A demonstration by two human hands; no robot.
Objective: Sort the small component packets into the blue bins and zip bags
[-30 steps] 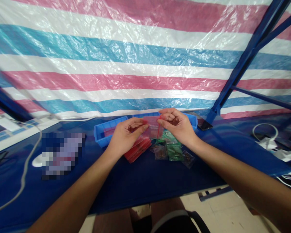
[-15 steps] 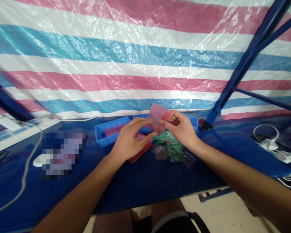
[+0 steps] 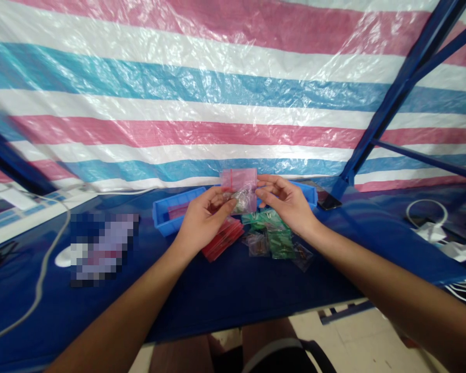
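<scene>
Both hands hold up one small pink see-through zip bag [image 3: 241, 189] above the blue table. My left hand [image 3: 204, 220] pinches its lower left side, and my right hand [image 3: 287, 203] pinches its right edge. Something small and pale shows inside the bag. Under my left hand lies a stack of red bags [image 3: 221, 241]. Green bags [image 3: 274, 233] and a few clear filled bags [image 3: 258, 243] lie below my right hand.
Two blue plastic bins [image 3: 171, 210] stand behind the bags against a striped tarp. A dark phone [image 3: 328, 201] lies right of them. White cables and a charger [image 3: 431, 228] sit at far right, a white cable [image 3: 42, 264] at left. A blue frame post [image 3: 376, 119] slants on the right.
The pink bag rose from table height, tilted, then came upright between both hands, now shifted slightly left. My left hand lifted off the red stack and took the bag's lower edge.
</scene>
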